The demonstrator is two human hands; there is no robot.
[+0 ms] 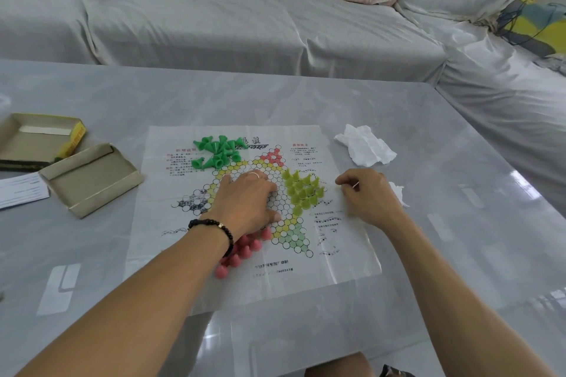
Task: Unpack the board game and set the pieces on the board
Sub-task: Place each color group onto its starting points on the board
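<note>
Board game parts are spread over the grey table (pixel 428 138), with the unpacking judged done and the placing roughly a third through. Largest first, the paper board (pixel 245 278) is laid flat at the centre of the table, its near edge close to the table's 6 o'clock rim. At 9 o'clock of it, two emptied box halves (pixel 92 180) are seen, well apart from the play area. The yellow pieces (pixel 301 190) are stood upright in the star's 3 o'clock point and are judged set. The green pieces (pixel 217 151) are heaped at 11 o'clock, several tipped over, off their circles. The pink pieces (pixel 245 249) are bunched at 7 o'clock, partly hidden under the left wrist; both groups are judged left to place.

The left hand (pixel 248 199) is laid over the star's middle, fingers spread and flat, with nothing grasped. The right hand (pixel 364 193) is curled at 3 o'clock beside the yellow pieces; a small thin object appears pinched, though what it is cannot be told.

Open table is left at 12 o'clock and 5 o'clock. A crumpled tissue (pixel 366 145) lies at 2 o'clock, just off the paper's corner.
</note>
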